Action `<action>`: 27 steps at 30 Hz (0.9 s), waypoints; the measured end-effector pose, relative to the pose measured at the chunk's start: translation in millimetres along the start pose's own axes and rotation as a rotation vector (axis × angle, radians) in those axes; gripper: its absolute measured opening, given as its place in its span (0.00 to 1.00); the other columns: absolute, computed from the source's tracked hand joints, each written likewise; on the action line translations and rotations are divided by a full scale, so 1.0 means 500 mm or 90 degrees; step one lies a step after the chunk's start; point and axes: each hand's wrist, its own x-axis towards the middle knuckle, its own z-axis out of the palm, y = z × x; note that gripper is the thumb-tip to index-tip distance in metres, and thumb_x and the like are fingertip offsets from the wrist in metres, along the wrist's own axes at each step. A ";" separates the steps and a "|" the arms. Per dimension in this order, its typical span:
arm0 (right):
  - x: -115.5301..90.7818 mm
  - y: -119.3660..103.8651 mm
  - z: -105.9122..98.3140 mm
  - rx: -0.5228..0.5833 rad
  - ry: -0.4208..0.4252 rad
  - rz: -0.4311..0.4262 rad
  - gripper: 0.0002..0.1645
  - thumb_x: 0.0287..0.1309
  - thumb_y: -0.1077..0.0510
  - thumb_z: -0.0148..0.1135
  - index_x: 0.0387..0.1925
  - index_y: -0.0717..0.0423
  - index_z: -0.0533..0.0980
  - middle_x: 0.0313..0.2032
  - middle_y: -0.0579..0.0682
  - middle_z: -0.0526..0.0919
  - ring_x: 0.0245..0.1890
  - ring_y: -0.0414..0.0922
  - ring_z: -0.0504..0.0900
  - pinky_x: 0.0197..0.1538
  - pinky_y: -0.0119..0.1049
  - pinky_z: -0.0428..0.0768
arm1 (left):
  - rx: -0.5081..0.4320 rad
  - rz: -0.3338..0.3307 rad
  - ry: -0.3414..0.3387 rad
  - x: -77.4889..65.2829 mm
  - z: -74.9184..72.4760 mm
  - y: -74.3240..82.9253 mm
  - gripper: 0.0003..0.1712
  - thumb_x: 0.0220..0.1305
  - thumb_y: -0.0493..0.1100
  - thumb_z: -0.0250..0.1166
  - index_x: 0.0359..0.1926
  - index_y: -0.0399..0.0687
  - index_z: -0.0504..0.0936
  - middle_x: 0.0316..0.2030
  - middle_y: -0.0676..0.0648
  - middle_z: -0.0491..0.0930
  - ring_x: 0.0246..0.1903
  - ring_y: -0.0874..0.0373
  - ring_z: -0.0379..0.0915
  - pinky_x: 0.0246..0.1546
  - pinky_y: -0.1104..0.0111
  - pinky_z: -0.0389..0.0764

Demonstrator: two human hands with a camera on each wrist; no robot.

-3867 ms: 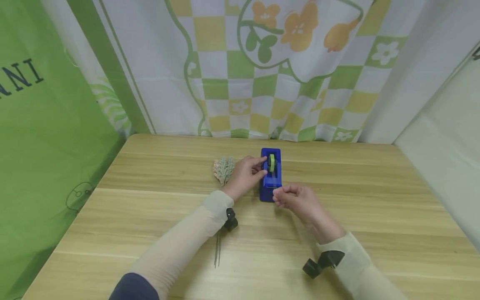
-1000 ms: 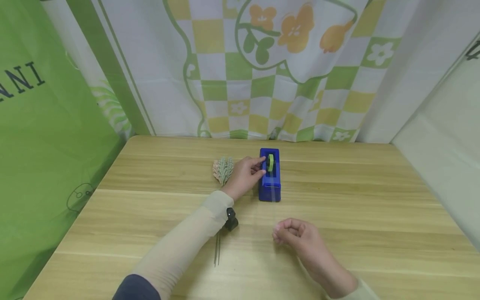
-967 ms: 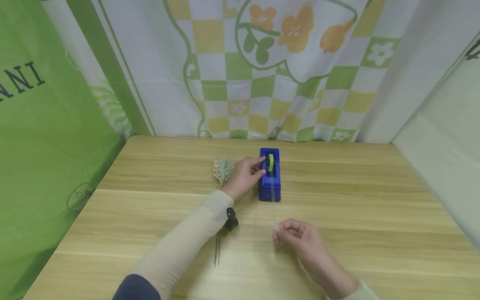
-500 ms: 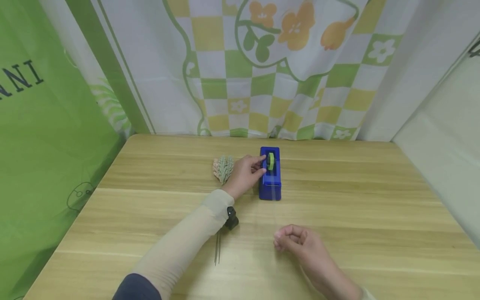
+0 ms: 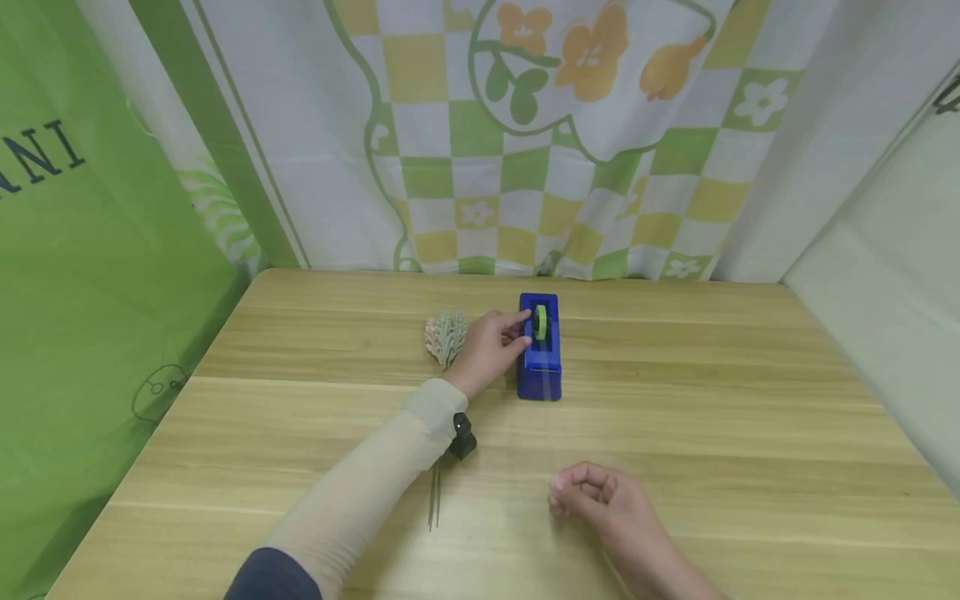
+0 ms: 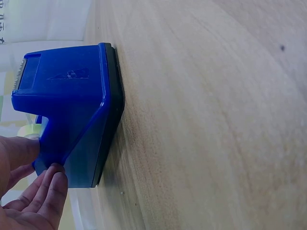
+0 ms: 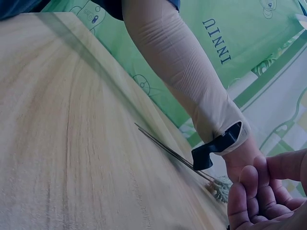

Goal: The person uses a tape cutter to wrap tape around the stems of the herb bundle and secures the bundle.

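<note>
A blue tape dispenser (image 5: 542, 385) with a yellow-green roll (image 5: 542, 323) stands on the wooden table, and its toothed cutter shows in the left wrist view. My left hand (image 5: 491, 346) holds the dispenser by its left side, thumb and fingertips against the wall. A faint clear strip of tape (image 5: 547, 437) runs from the cutter towards me. Its free end is pinched between thumb and finger of my right hand (image 5: 607, 504), low over the table. In the right wrist view the curled right fingers (image 7: 249, 191) show, but the tape is too clear to make out.
Left of the dispenser lies a bunch of pale green and pink artificial flower sprigs (image 5: 446, 340), partly hidden by my left forearm, with thin stems (image 5: 435, 500) pointing towards me. A patterned curtain (image 5: 480, 167) hangs behind the table (image 5: 750, 417).
From the cutter, my right hand has moved back towards me, fast at first and then slowly, drawing out a longer strip of tape. My left hand and the dispenser stay in place.
</note>
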 end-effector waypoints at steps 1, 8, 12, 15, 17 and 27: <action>-0.002 0.000 0.000 0.000 0.001 0.001 0.13 0.71 0.57 0.64 0.45 0.66 0.78 0.36 0.46 0.89 0.40 0.40 0.85 0.53 0.30 0.85 | 0.000 0.001 0.000 0.000 0.000 0.000 0.28 0.75 0.39 0.65 0.72 0.43 0.74 0.51 0.39 0.82 0.51 0.49 0.82 0.56 0.65 0.86; -0.010 0.001 0.003 -0.009 0.006 0.001 0.14 0.71 0.56 0.64 0.45 0.66 0.78 0.36 0.47 0.88 0.39 0.40 0.85 0.53 0.30 0.85 | -0.005 0.004 0.002 0.002 0.002 -0.001 0.27 0.74 0.39 0.65 0.72 0.43 0.75 0.50 0.39 0.82 0.51 0.49 0.83 0.56 0.65 0.86; -0.011 0.000 0.005 0.000 0.007 0.001 0.14 0.71 0.56 0.64 0.45 0.66 0.78 0.36 0.46 0.88 0.40 0.40 0.85 0.53 0.30 0.85 | -0.010 -0.003 0.002 0.004 0.001 -0.004 0.27 0.74 0.39 0.65 0.72 0.43 0.75 0.51 0.39 0.82 0.52 0.49 0.82 0.57 0.65 0.86; -0.011 -0.001 0.006 0.003 0.002 -0.001 0.14 0.71 0.56 0.64 0.46 0.66 0.78 0.36 0.46 0.88 0.40 0.40 0.85 0.54 0.30 0.85 | -0.012 -0.012 -0.001 0.000 -0.007 -0.004 0.26 0.76 0.41 0.64 0.72 0.44 0.75 0.53 0.39 0.83 0.53 0.49 0.83 0.56 0.64 0.86; -0.011 -0.002 0.005 0.000 0.002 -0.004 0.15 0.71 0.56 0.64 0.46 0.66 0.78 0.36 0.46 0.88 0.41 0.40 0.85 0.55 0.30 0.84 | -0.013 -0.014 0.005 -0.004 -0.019 0.001 0.25 0.76 0.42 0.63 0.70 0.43 0.77 0.53 0.39 0.85 0.52 0.49 0.84 0.54 0.63 0.87; -0.013 -0.007 0.005 0.017 0.003 -0.014 0.13 0.71 0.58 0.64 0.47 0.66 0.77 0.35 0.43 0.88 0.40 0.39 0.85 0.54 0.31 0.85 | 0.048 -0.054 0.005 -0.065 -0.139 0.042 0.14 0.76 0.44 0.64 0.52 0.39 0.86 0.47 0.41 0.88 0.45 0.49 0.84 0.49 0.59 0.87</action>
